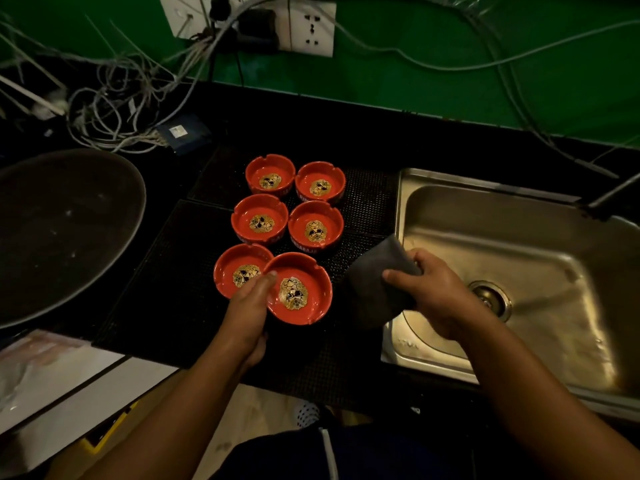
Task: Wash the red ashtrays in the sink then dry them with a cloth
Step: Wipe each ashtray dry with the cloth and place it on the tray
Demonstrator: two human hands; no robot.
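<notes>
Gripping the nearest red ashtray (299, 292) by its left rim with the left hand (251, 303), the thumb laid over the edge. Tilts toward the camera, showing a gold skull emblem in the bowl, and overlaps the rim of the neighbouring ashtray (239, 271) just to its left; cannot tell whether lifted clear of the mat.

Clutching a dark grey cloth (374, 289) in the right hand (433, 289), bunched between thumb and curled fingers, just beside the held ashtray and across the left rim of the steel sink (450, 188).

Standing upright behind, packed close in rows of two: a middle pair (259, 220) and a far pair (270, 174) of matching red ashtrays, each with the same emblem.

Resting all six on a black mesh mat (166, 271) that covers the dark counter (346, 126) directly left of the sink. Gleaming in the sink's basin, a round metal drain (490, 299).

Lying at the far left of the counter, a large round dark tray (62, 233). Trailing across the back corner, a tangle of pale cables (114, 109) beside a small blue box (183, 133). Mounted above on the green wall (450, 64), a white socket plate (311, 29).
</notes>
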